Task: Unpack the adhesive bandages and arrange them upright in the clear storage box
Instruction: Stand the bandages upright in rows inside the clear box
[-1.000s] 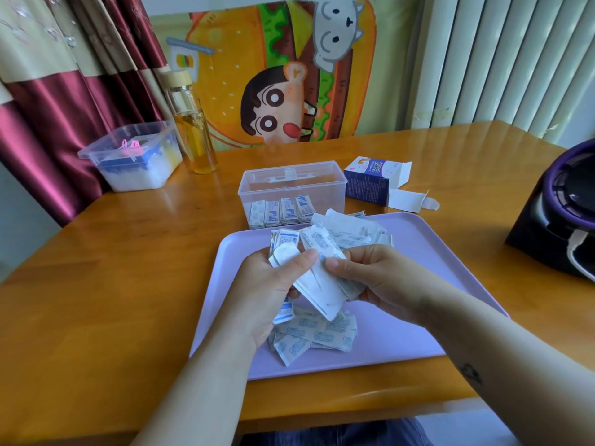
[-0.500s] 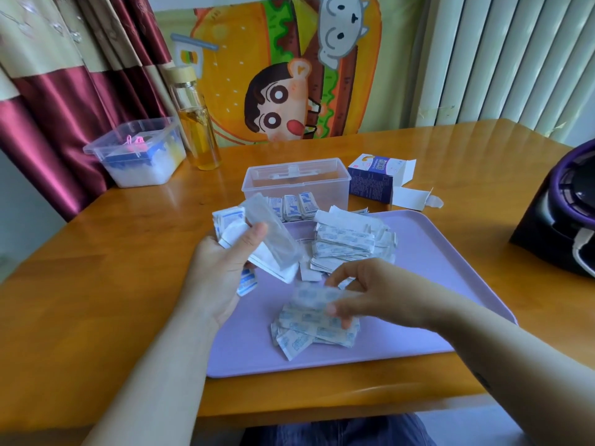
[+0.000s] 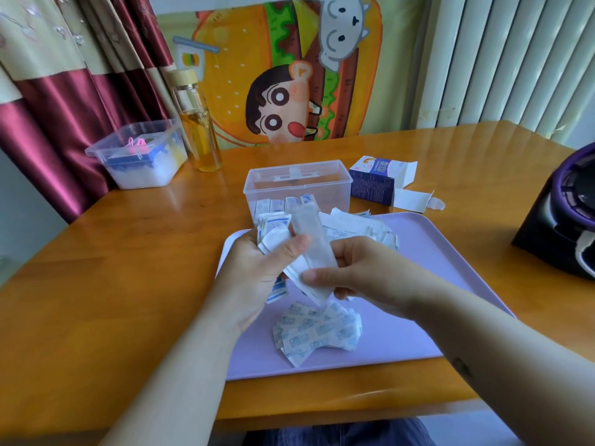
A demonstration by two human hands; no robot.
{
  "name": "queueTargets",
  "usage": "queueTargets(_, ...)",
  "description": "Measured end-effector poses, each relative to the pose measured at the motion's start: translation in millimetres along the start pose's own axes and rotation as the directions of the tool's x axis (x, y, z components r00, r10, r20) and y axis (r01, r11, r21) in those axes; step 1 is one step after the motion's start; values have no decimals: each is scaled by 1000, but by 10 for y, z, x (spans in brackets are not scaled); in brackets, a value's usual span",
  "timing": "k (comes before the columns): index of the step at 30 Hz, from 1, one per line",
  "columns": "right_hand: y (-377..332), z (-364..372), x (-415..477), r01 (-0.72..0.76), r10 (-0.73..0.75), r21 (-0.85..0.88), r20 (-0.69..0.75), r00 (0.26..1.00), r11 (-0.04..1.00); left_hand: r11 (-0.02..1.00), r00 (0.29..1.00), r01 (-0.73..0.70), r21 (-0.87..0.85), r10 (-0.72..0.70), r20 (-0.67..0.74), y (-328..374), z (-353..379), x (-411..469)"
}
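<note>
We judge the task partly done: a few bandages [image 3: 280, 205] stand in the box [image 3: 297, 166], piles [image 3: 317, 333] lie on the tray [image 3: 450, 284], the left hand [image 3: 257, 275] grips a bundle [image 3: 273, 227], and the right hand [image 3: 363, 275] pinches one strip [image 3: 312, 239].

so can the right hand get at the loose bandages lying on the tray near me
Probably yes. The loose bandages lie on the tray below the right hand with nothing between them, but that hand is pinching a white strip, shared with the left hand, so it must let go first.
</note>
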State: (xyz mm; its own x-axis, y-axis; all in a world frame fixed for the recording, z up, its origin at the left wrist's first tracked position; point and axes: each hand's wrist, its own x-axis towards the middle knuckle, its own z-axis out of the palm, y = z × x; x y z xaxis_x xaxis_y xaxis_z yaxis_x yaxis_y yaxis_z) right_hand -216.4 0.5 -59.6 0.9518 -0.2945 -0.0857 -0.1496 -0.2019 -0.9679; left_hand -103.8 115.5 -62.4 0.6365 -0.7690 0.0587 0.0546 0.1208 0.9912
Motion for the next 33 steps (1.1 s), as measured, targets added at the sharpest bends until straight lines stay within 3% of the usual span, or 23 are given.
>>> queueTargets(3, 61, -38, 39, 68, -78, -48, -264, 961, 997, 997, 995, -14, -79, 6, -99, -18, -13, 29)
queueTargets(5, 110, -84, 59, 146, -310, -337, -507, 804, 930, 969, 984, 48, -242, -88, -157, -40, -30, 21)
queueTargets(6, 128, -94, 59, 171, -465, -503, -544, 699, 847, 940, 979, 92, -329, -146, -145, -60, -26, -1)
queueTargets(7, 149, -99, 66, 201, -604, -634, -519, 605, 747, 911, 976, 140, -389, -193, -101, -81, -2, -32)
queueTargets(9, 213, -84, 92, 232, -760, -780, -419, 496, 582, 869, 973, 220, -443, -225, 41, -129, 77, -115)
queueTargets(12, 291, -38, 141, 245, -828, -846, -333, 452, 474, 834, 961, 275, -478, -230, 152, -184, 189, -172)
queueTargets(16, 321, 3, 138, 276, -843, -841, -325, 428, 465, 831, 967, 250, -497, -241, 82, -145, 277, -158)
queueTargets(20, 351, 22, 107, 386, -840, -809, -227, 492, 444, 839, 968, 201, -506, -250, -30, -151, 291, -131)
queueTargets(22, 343, 14, 49, 451, -776, -727, -178, 605, 518, 863, 964, 182, -471, -250, -87, -152, 284, -120)
queueTargets(24, 299, 7, -22, 477, -673, -586, -165, 721, 655, 903, 963, 174, -392, -240, -127, -140, 253, -103)
queueTargets(28, 167, 6, -25, 315, -342, -133, -364, 866, 940, 950, 965, 181, -254, -221, -139, -132, 206, -90)
queueTargets(30, 136, -15, 19, 199, -176, 24, -371, 912, 980, 951, 966, 191, -242, -226, -125, -129, 212, -92)
queueTargets(33, 134, -42, 41, 124, -69, 146, -332, 941, 981, 944, 956, 204, -260, -249, -153, -113, 202, -87)
